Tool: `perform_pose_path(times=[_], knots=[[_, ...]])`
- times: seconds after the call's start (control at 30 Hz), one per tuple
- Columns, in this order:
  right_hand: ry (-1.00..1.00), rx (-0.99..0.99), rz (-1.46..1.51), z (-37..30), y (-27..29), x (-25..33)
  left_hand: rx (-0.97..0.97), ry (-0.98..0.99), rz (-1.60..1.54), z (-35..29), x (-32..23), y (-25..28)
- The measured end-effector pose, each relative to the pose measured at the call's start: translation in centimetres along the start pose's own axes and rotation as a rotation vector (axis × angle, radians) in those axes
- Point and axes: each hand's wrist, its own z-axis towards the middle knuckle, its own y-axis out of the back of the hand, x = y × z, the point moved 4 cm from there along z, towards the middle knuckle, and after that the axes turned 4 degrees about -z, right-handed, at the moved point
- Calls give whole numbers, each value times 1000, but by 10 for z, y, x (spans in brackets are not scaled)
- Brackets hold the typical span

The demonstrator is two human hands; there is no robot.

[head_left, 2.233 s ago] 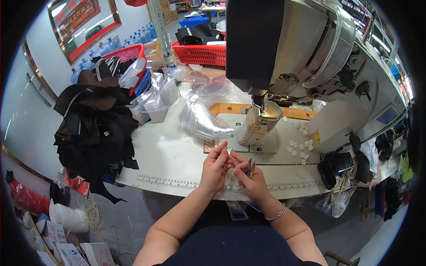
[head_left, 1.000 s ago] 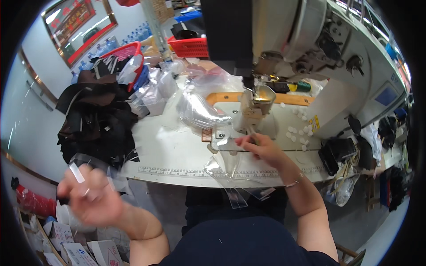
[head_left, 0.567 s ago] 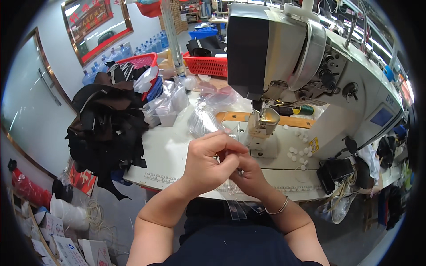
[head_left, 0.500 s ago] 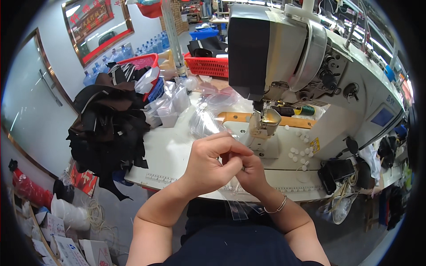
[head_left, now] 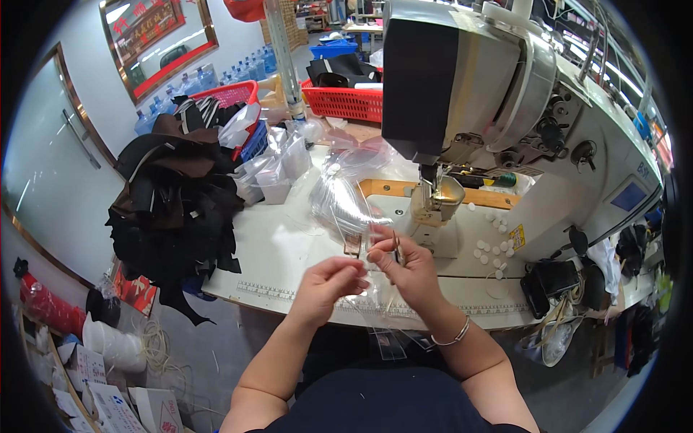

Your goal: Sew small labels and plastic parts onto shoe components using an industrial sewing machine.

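Note:
Over the table's front edge, my left hand (head_left: 328, 289) is closed in a pinch; what lies between its fingertips is too small to make out. Just to its right my right hand (head_left: 410, 278) is closed around a small dark metal tool (head_left: 397, 250), perhaps thread snips. Clear plastic strips (head_left: 390, 345) hang over the edge below my hands. A small brownish piece (head_left: 352, 244) shows just beyond the left fingertips. Behind it lies a pile of clear plastic pieces (head_left: 336, 198), beside the needle area of a sewing machine (head_left: 491, 79).
Dark fabric scraps (head_left: 173, 209) heap over the table's left side. Small white discs (head_left: 498, 245) lie by the machine's base. A black box (head_left: 545, 283) stands at the right front. Clear plastic bags (head_left: 274, 173) and a red basket (head_left: 343, 103) are farther back.
My hands were close together, the left covering part of the right. Now they are apart, the left lower, and the dark tool in the right hand shows more plainly.

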Motion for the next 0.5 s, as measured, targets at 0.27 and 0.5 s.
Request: perform_pose_path(times=[0.27, 0.5], knots=[[-395, 23, 36, 2, 26, -15, -120, -56, -153, -5, -18, 14], [-352, -39, 58, -3, 42, -23, -132, -175, -161, -7, -21, 40]])
